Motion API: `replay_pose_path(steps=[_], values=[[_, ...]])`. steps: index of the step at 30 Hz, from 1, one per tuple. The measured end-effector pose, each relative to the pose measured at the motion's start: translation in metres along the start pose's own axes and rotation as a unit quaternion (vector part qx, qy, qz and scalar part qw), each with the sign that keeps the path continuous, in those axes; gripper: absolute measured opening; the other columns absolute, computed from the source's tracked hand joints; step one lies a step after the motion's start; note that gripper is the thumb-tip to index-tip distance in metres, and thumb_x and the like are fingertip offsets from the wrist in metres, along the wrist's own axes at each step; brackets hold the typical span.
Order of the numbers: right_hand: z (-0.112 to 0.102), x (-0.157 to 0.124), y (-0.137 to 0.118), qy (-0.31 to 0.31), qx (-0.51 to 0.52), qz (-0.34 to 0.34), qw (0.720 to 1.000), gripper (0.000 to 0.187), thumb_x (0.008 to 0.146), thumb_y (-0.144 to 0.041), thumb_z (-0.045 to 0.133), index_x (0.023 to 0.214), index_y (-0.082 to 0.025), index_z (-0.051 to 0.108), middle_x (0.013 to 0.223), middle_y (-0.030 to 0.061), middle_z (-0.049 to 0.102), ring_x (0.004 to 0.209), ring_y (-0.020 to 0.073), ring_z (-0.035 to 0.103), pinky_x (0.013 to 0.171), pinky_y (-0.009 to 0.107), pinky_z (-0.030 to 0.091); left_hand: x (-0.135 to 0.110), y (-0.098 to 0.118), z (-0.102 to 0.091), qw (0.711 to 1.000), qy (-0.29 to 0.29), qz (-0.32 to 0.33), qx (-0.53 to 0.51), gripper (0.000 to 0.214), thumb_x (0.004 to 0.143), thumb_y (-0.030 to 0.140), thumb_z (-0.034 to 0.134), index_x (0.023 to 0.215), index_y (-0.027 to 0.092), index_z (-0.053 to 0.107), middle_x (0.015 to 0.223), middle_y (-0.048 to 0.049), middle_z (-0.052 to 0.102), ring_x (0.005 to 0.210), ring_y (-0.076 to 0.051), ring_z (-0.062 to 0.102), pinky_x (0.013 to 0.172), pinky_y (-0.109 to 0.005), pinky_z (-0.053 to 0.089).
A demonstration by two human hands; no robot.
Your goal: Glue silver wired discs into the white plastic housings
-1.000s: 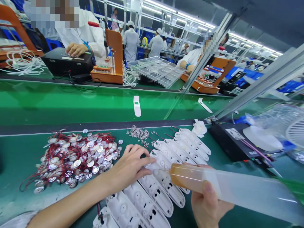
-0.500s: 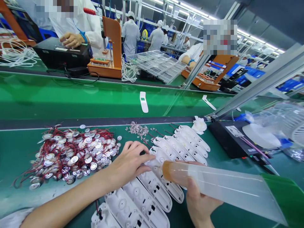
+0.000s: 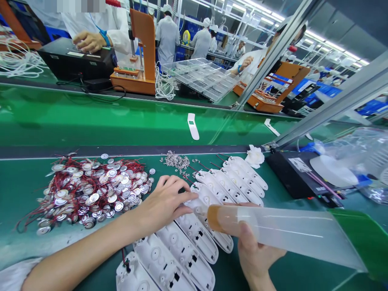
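My left hand (image 3: 165, 204) lies on a row of white plastic shells (image 3: 212, 194), fingers stretched and pressing one shell down. My right hand (image 3: 257, 254) is wrapped round a large translucent tube (image 3: 281, 230) with an amber tip, and that tip points at the shell under my left fingers. More white shells (image 3: 169, 262) lie in a row towards me. A heap of silver discs with red wires (image 3: 93, 192) sits left of my left hand. A small pile of tiny metal parts (image 3: 177, 160) lies just beyond the shells.
A green conveyor belt (image 3: 91, 121) carries a white part (image 3: 193, 126) and another (image 3: 271, 127). A black box (image 3: 297, 176) and plastic bags (image 3: 348, 157) sit at right. Across the belt, people in white work at orange presses (image 3: 142, 52) and clear trays (image 3: 200, 79).
The white parts on the belt have drifted right. The tube's tip has crept a little left along the shells. My left hand stays on the shell.
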State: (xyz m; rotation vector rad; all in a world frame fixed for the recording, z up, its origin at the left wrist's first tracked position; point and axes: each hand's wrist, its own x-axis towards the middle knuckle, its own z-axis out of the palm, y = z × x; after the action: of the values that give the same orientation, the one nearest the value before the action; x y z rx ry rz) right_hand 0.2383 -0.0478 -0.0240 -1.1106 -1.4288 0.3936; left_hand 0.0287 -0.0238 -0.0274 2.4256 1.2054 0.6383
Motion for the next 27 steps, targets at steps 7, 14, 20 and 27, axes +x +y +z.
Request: replay_pose_path(steps=[7, 14, 20, 27], values=[[0.0008, 0.0035, 0.0043, 0.063, -0.020, -0.039, 0.997, 0.017, 0.080, -0.029, 0.064, 0.087, -0.013, 0.062, 0.072, 0.0066, 0.063, 0.061, 0.0190, 0.059, 0.057, 0.032, 0.050, -0.0006, 0.0004, -0.0001, 1.000, 0.000, -0.001, 0.005, 0.031, 0.083, 0.028, 0.060, 0.114, 0.028, 0.054, 0.105, -0.0021, 0.056, 0.101, -0.021, 0.043, 0.087, -0.039, 0.026], [-0.0032, -0.0013, 0.0079, 0.019, -0.026, -0.033, 0.999, 0.020, 0.080, -0.028, 0.065, 0.091, -0.013, 0.062, 0.080, 0.0097, 0.064, 0.069, 0.0202, 0.061, 0.063, 0.032, 0.051, -0.0006, 0.0010, 0.0007, 1.000, 0.000, -0.011, 0.003, 0.033, 0.081, 0.025, 0.063, 0.113, 0.029, 0.055, 0.104, -0.0010, 0.055, 0.100, -0.020, 0.043, 0.086, -0.038, 0.026], [0.0003, 0.0041, 0.0009, 0.034, -0.022, -0.045, 0.998, 0.015, 0.080, -0.026, 0.064, 0.088, -0.013, 0.062, 0.080, 0.0098, 0.065, 0.067, 0.0204, 0.062, 0.063, 0.032, 0.050, -0.0008, -0.0013, -0.0002, 1.000, -0.005, 0.000, 0.008, 0.032, 0.084, 0.029, 0.060, 0.115, 0.029, 0.054, 0.105, -0.0016, 0.056, 0.100, -0.020, 0.044, 0.087, -0.039, 0.026], [-0.0028, 0.0012, 0.0038, 0.030, 0.012, -0.014, 0.999, 0.021, 0.080, -0.028, 0.064, 0.093, -0.012, 0.061, 0.075, 0.0094, 0.065, 0.063, 0.0208, 0.061, 0.056, 0.031, 0.050, -0.0003, 0.0005, -0.0006, 1.000, 0.003, -0.002, 0.008, 0.030, 0.084, 0.029, 0.059, 0.114, 0.029, 0.055, 0.104, -0.0019, 0.056, 0.099, -0.020, 0.044, 0.088, -0.039, 0.026]])
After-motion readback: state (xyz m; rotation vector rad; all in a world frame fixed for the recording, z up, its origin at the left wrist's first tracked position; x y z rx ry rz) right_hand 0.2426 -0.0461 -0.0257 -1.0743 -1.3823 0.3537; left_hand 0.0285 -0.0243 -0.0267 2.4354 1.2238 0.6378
